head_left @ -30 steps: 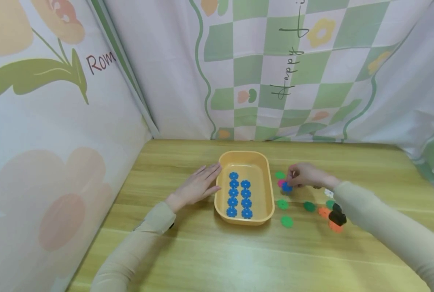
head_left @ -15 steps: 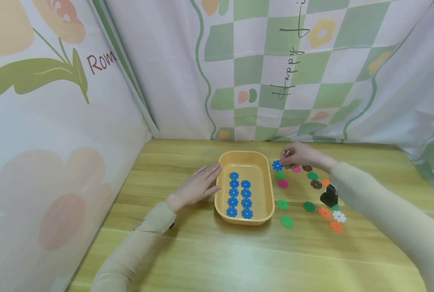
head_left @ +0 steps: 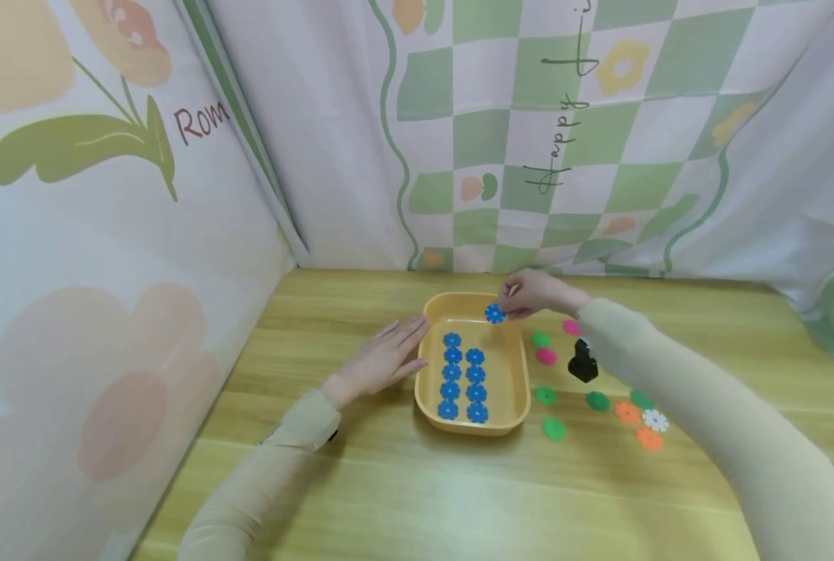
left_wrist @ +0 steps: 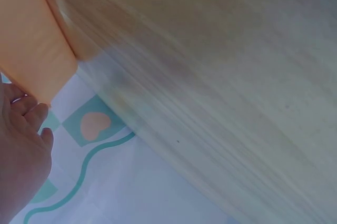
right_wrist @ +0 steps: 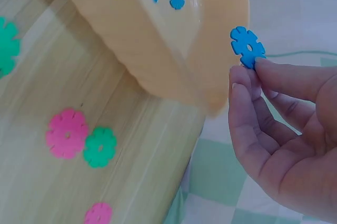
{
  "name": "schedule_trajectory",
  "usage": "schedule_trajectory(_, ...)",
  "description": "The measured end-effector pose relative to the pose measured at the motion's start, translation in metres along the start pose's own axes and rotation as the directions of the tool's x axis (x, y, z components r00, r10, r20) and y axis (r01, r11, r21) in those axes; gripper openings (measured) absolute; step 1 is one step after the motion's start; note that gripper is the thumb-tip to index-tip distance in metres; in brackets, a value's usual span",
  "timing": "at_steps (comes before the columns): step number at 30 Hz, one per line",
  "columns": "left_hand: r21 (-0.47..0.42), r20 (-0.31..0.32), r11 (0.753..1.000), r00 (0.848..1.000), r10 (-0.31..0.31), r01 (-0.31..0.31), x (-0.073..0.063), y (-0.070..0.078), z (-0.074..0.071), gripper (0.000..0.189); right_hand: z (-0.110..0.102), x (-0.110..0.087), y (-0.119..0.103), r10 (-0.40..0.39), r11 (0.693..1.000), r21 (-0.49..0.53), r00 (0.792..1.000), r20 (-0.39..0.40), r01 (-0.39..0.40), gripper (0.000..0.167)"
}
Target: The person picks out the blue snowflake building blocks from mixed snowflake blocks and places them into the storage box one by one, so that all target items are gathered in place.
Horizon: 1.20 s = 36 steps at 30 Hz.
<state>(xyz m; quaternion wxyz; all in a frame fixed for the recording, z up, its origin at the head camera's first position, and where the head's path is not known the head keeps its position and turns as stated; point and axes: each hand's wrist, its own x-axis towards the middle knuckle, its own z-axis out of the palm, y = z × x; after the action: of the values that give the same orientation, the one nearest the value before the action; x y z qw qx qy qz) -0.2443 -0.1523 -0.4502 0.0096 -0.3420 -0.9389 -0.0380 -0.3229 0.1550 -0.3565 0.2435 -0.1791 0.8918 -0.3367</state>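
A yellow tray [head_left: 506, 378] stands on the wooden table. Inside it, blue snowflake discs [head_left: 451, 372] form two columns, several in each. My left hand [head_left: 378, 362] lies with fingers extended against the tray's left wall; in the left wrist view its fingertips meet the wall. Over the tray's far right corner, my right hand [head_left: 539, 294] pinches a single blue snowflake disc [right_wrist: 243, 41] between thumb and fingers. That disc is held up above the tray floor, apart from the columns.
Right of the tray lie loose discs: light green [head_left: 553, 428], pink [head_left: 546, 356], dark green [head_left: 597, 400], orange [head_left: 649, 439] and white [head_left: 656, 421]. The right sleeve [head_left: 676, 389] hides part of that area. A patterned curtain [head_left: 501, 140] hangs behind the table.
My right hand has lifted the blue disc from among the loose pieces and carried it left, over the tray's far right corner. The left hand has stayed at the tray's side.
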Motion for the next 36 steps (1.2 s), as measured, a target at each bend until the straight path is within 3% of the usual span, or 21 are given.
schedule_trajectory(9, -0.016, -0.018, 1.000, 1.000, 0.009, -0.009, 0.002, -0.003, 0.004, 0.071, 0.018, 0.024, -0.015, 0.007, 0.996, -0.084, 1.000, 0.021, -0.005, 0.010)
schedule_trajectory(18, 0.007, -0.015, 1.000, 1.000, 0.009, -0.009, 0.003, -0.006, 0.005, 0.071, 0.033, 0.040, -0.016, 0.028, 0.974, -0.226, 0.998, 0.059, -0.014, 0.008)
schedule_trajectory(36, 0.001, 0.008, 1.000, 1.000, -0.007, 0.007, 0.002, -0.006, 0.004, 0.071, 0.049, 0.052, -0.009, 0.059, 0.964, -0.263, 0.996, 0.060, -0.041, 0.008)
